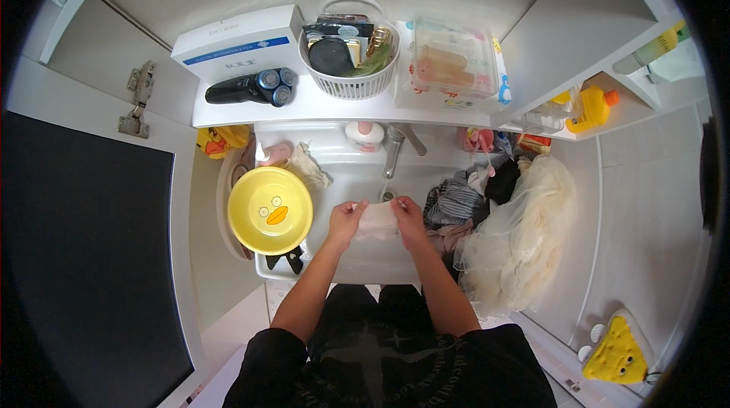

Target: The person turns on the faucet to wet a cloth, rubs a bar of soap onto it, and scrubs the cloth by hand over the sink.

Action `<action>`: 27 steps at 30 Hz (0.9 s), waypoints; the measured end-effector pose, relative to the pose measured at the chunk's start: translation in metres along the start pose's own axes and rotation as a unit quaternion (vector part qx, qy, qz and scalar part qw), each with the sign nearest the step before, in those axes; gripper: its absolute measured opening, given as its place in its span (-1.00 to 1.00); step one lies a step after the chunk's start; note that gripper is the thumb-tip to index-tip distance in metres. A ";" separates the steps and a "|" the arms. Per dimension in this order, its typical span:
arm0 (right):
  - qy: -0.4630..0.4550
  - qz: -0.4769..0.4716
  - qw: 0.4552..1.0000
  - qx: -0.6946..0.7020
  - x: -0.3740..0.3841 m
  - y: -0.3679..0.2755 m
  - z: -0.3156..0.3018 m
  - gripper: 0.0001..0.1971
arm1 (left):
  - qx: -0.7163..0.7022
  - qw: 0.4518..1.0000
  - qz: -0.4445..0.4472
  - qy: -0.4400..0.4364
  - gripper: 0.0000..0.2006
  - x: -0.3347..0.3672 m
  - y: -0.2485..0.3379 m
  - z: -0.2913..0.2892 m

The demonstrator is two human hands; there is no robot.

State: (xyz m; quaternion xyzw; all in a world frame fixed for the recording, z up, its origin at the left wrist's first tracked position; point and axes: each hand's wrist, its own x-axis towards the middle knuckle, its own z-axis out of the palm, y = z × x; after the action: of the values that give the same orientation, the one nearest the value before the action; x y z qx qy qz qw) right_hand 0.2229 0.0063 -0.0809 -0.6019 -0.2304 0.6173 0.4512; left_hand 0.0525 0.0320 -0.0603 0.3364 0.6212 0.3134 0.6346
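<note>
1. Centrally, seen from above, a person's two bare hands are holding a small cloth [375, 219] over a white sink [363, 262].

2. The left hand [347, 219] is pinching the cloth's left side between thumb and fingers; the right hand [408, 219] is pinching the opposite side in the same way, so the fabric is spanning the gap between them.

3. For good handling, both hands should probably be pulling with equal, gentle tension, because the fabric seems thin and could be stretching out of shape under a hard tug.

4. Holding it low and near the drain [388, 195] would likely be letting any drips fall inside the sink, away from the clothes [456, 199] piled on the right.

5. The cloth is showing as pale pink, almost white, and plain. Its upper edge is running fairly straight, while its lower part is drooping in soft wrinkles toward the person. Whether it is wet cannot be told.

6. It is hanging on the person's side of the drain, with the tap [392, 153] rising beyond. A yellow basin [255, 229] with a cartoon face is sitting well apart, to the left.
</note>
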 end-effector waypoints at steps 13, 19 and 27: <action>0.047 0.034 0.998 0.035 0.011 0.017 0.010 -0.78 | 0.042 0.989 -0.139 0.031 -0.47 0.015 -0.019 0.001; 0.081 0.001 0.996 -0.027 0.010 0.012 0.009 -0.77 | -0.056 0.979 -0.196 0.015 -0.45 0.008 -0.017 0.009; 0.038 -0.251 0.935 -0.248 -0.033 -0.011 0.028 -0.88 | -0.291 0.942 -0.165 -0.038 -0.51 0.010 -0.046 0.012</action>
State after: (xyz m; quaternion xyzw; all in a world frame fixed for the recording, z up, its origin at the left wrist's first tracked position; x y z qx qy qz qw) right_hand 0.1951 -0.0090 -0.0495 -0.6402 -0.5027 0.3840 0.4360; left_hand 0.0634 0.0132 -0.1035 0.0414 0.5250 0.3588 0.7706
